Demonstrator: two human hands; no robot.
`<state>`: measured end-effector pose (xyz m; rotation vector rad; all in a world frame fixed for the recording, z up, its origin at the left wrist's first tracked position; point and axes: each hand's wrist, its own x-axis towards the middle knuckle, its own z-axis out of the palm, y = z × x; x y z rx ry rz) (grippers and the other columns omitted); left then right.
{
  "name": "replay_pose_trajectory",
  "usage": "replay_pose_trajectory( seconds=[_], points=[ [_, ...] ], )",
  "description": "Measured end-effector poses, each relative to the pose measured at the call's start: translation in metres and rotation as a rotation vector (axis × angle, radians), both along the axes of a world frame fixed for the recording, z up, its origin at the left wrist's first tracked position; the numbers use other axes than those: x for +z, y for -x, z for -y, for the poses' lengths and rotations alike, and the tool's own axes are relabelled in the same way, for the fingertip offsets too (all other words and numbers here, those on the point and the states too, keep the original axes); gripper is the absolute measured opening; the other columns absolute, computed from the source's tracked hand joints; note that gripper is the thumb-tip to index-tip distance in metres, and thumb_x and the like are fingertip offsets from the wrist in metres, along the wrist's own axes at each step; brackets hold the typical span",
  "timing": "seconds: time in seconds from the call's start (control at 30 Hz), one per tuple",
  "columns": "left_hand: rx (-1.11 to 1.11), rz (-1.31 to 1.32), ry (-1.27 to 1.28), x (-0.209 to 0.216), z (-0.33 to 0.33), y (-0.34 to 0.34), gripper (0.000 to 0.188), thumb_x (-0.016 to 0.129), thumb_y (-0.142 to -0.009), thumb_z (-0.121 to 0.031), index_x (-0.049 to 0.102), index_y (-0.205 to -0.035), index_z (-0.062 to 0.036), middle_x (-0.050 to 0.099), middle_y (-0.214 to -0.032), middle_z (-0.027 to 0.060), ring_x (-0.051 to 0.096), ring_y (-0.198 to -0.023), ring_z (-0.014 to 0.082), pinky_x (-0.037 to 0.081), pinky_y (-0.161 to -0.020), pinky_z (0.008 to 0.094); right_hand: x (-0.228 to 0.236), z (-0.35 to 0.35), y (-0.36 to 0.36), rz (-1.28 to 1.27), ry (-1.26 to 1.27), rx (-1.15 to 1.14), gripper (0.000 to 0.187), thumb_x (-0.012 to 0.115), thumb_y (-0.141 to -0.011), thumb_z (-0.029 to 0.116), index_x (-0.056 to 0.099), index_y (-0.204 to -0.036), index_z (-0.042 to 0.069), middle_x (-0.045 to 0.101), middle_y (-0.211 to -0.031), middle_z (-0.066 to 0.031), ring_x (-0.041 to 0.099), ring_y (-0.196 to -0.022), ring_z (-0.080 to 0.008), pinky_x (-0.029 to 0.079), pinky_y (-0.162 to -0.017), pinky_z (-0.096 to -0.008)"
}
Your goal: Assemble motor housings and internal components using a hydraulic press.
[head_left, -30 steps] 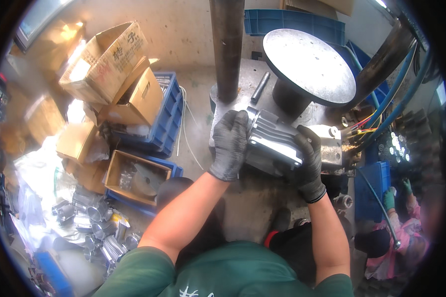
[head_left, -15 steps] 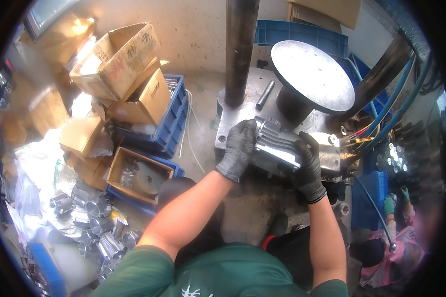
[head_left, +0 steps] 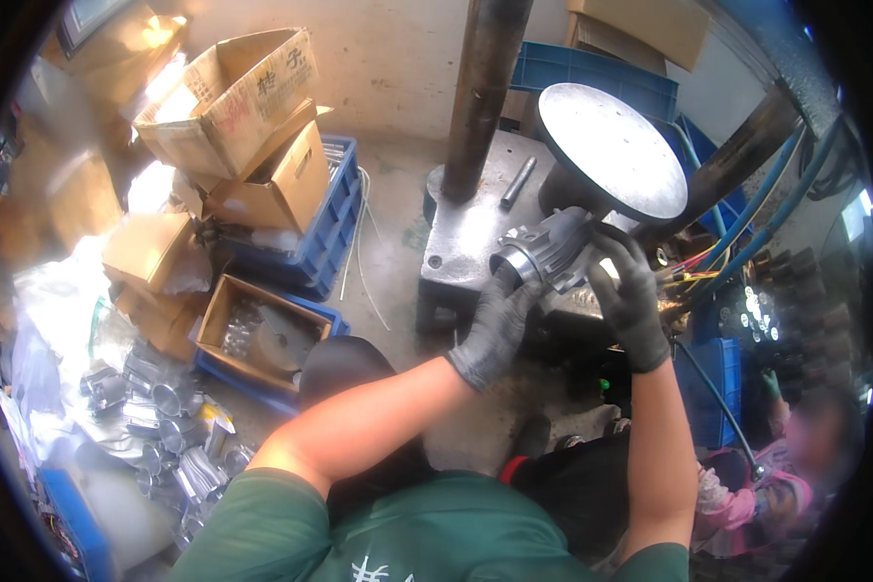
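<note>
Hands both clamped on the ribbed metal casting [head_left: 550, 254]: left hand [head_left: 495, 325] in a grey glove cups its round open end from below, right hand [head_left: 629, 303] wraps the far end. Casting is now tilted, round end down toward the person, just under the edge of the big round disc [head_left: 611, 150]. A second ago it lay flatter and lower on the steel block [head_left: 466, 238], so it looks lifted and turned; my read is a reposition, not a set-down.

Clearances: disc rim sits tight above the casting, dark post [head_left: 485, 97] close on the left, bundle of coloured wires [head_left: 694, 276] and blue hoses [head_left: 747, 233] just right of the right hand. Open room is the bare block top toward the post and the floor gap on the near side. Blue crate [head_left: 325, 238] with cardboard boxes [head_left: 262, 189] is well apart, left.
</note>
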<state>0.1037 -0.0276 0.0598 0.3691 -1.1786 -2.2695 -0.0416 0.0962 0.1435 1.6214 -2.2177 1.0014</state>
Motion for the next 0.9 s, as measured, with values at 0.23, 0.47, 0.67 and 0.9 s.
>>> replay_pose_trajectory(
  seconds=[0.23, 0.47, 0.67, 0.9],
  points=[
    [-0.165, 0.161, -0.017, -0.008, 0.019, 0.004, 0.036, 0.065, -0.099, -0.014, 0.061, -0.133, -0.0039, 0.068, -0.107, 0.0031, 0.063, -0.089, 0.0118, 0.053, -0.077, 0.0264, 0.013, 0.075, 0.012, -0.019, -0.369, 0.060, 0.029, 0.061, -0.101, 0.029, 0.073, -0.114, 0.006, 0.075, -0.096, -0.0173, 0.074, -0.089, -0.0332, 0.056, -0.085, -0.0433],
    [-0.115, 0.025, 0.042, -0.013, 0.018, 0.010, 0.037, 0.068, -0.096, -0.017, 0.066, -0.129, -0.0017, 0.070, -0.110, 0.0014, 0.063, -0.100, 0.0108, 0.050, -0.092, 0.0287, 0.018, 0.079, 0.012, 0.147, -0.567, 0.018, 0.045, 0.050, -0.105, 0.043, 0.076, -0.100, 0.006, 0.074, -0.081, -0.0142, 0.073, -0.080, -0.0309, 0.054, -0.087, -0.0419],
    [-0.126, 0.141, 0.200, -0.014, 0.023, 0.006, 0.033, 0.067, -0.102, -0.021, 0.066, -0.129, -0.0012, 0.071, -0.112, 0.0018, 0.064, -0.101, 0.0102, 0.052, -0.088, 0.0272, 0.022, 0.086, 0.009, 0.164, -0.663, -0.090, 0.046, 0.052, -0.104, 0.044, 0.078, -0.101, 0.007, 0.075, -0.092, -0.0157, 0.072, -0.092, -0.0313, 0.052, -0.094, -0.0442],
    [-0.065, 0.107, 0.249, -0.013, 0.020, 0.005, 0.033, 0.068, -0.101, -0.021, 0.068, -0.127, -0.0011, 0.071, -0.112, 0.0019, 0.064, -0.099, 0.0102, 0.052, -0.086, 0.0271, 0.018, 0.089, 0.010, 0.182, -0.648, -0.173, 0.038, 0.059, -0.097, 0.038, 0.075, -0.098, 0.003, 0.073, -0.093, -0.0220, 0.070, -0.091, -0.0391, 0.052, -0.090, -0.0485]
  ],
)
